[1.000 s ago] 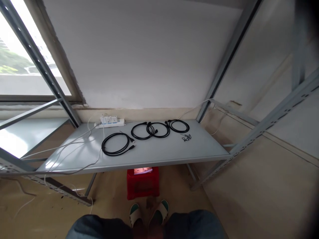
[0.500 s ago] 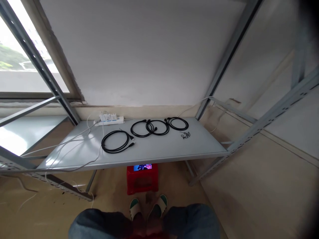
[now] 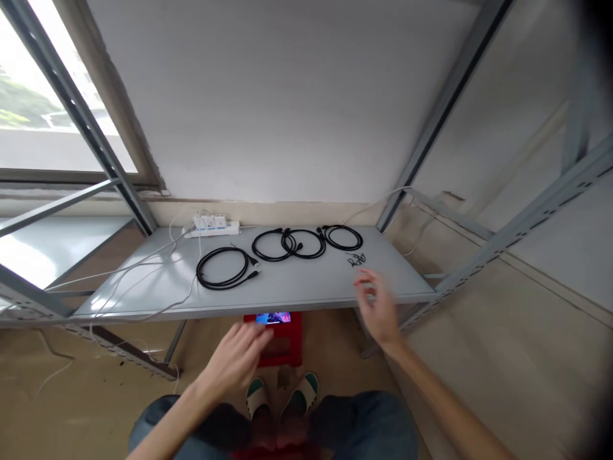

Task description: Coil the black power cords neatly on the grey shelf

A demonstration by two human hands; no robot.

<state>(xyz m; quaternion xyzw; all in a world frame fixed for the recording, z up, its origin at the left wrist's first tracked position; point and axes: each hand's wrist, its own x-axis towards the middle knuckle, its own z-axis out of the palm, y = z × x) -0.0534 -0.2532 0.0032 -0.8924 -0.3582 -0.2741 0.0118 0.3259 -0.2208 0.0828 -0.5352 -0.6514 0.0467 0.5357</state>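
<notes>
My right hand is over the front edge of the shelf, fingers loosely curved with a gap between thumb and fingers. Just beyond its fingertips lies a small bunch of black twist ties. In front of the shelf's edge, my left hand hangs in the air, palm down, fingers loosely stretched and slightly blurred, with nothing seen in it. Closest to it on the shelf is a coiled black cable with its plug ends pointing right. Two overlapping cable coils and another coil lie farther back.
A white power strip with chargers stands at the back left of the grey metal shelf, white wires trailing off left. Metal uprights frame both sides. Below, a red plastic stool carries a phone with a lit screen.
Both my hands have come into view from below, the right one up to the shelf's front edge. The cables and the black ties lie as before. The view has shifted slightly.
</notes>
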